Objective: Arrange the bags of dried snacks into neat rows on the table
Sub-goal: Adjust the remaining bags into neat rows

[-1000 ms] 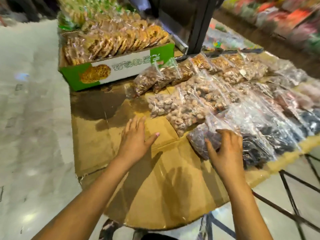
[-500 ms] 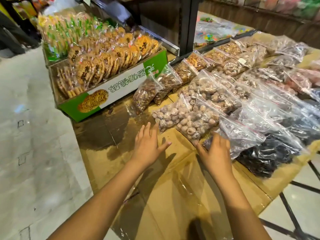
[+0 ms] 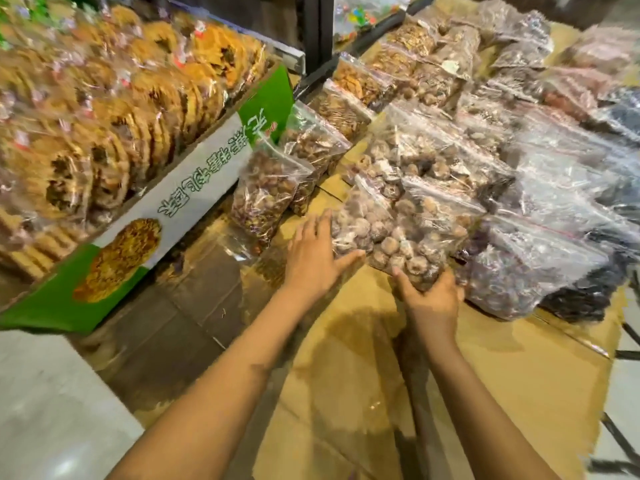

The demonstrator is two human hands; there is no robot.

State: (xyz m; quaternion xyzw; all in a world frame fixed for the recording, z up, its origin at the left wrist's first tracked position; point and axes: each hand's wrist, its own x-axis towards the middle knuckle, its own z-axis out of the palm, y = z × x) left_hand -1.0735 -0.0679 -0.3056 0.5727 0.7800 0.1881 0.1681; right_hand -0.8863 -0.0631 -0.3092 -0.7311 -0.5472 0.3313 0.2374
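A snack shop: rows of clear zip bags of dried snacks (image 3: 408,237) cover a cardboard-lined worktop (image 3: 519,375), beside a green display carton (image 3: 194,188) of wrapped crackers (image 3: 114,109).

Two hands (image 3: 313,258) reach over one cardboard-covered worktop (image 3: 346,393). One green box (image 3: 194,188) of packed biscuits stands left of them. Right of the box lie well over a dozen clear snack bags (image 3: 408,237); an exact count is not possible.

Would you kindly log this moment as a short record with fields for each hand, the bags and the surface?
left hand: flat against the near-left bag of pale round snacks
right hand: cupping the near edge of the neighbouring bag
dark snack bags: at the right end
surface: cardboard sheet
left side: green carton of wrapped crackers
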